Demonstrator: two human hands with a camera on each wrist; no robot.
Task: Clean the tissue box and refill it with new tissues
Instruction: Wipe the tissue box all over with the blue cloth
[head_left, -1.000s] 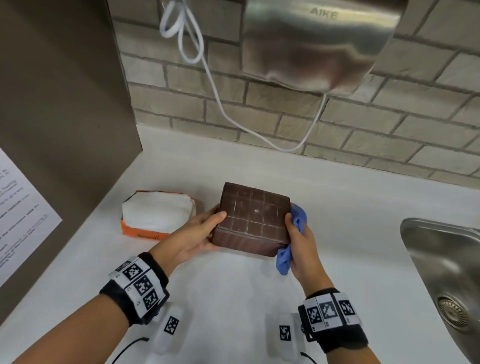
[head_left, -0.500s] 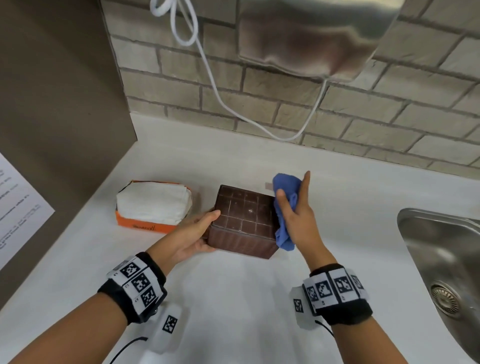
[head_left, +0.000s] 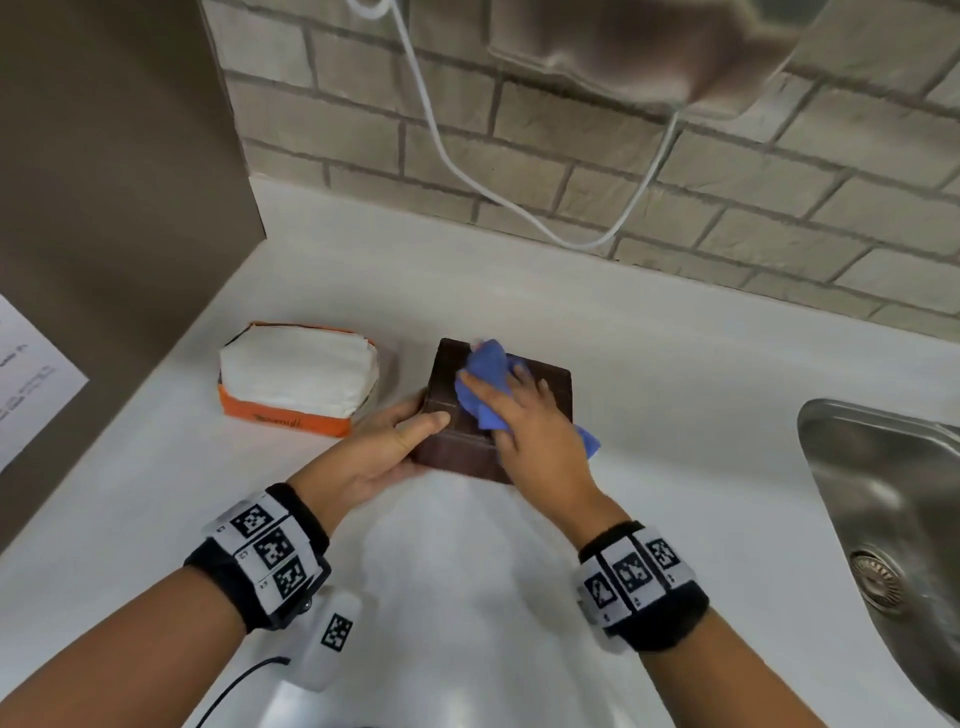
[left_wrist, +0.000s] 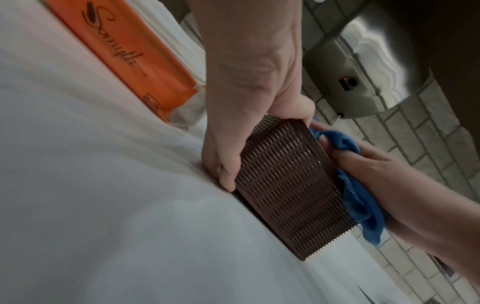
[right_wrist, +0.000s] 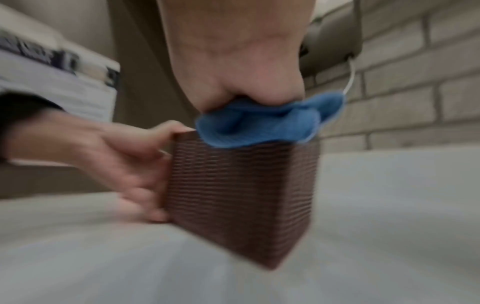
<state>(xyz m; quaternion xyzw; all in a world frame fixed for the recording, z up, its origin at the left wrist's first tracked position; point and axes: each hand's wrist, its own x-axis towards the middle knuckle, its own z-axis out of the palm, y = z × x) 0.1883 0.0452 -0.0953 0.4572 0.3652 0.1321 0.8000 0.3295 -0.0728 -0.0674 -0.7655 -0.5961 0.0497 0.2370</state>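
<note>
Blue cloth (head_left: 485, 384) is being pressed flat onto the brown tissue box (head_left: 550, 387) on the counter (head_left: 675, 405) by the right hand (head_left: 535, 431), fingers extended, while the left hand (head_left: 384, 447) is gripping its side; best keeping that brace firm, wiping edge-to-edge.

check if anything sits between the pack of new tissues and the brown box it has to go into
Nothing visible does. The tissue pack lies just left of the brown box on bare counter. Only the left hand gripping the box's left side lies between them.
</note>
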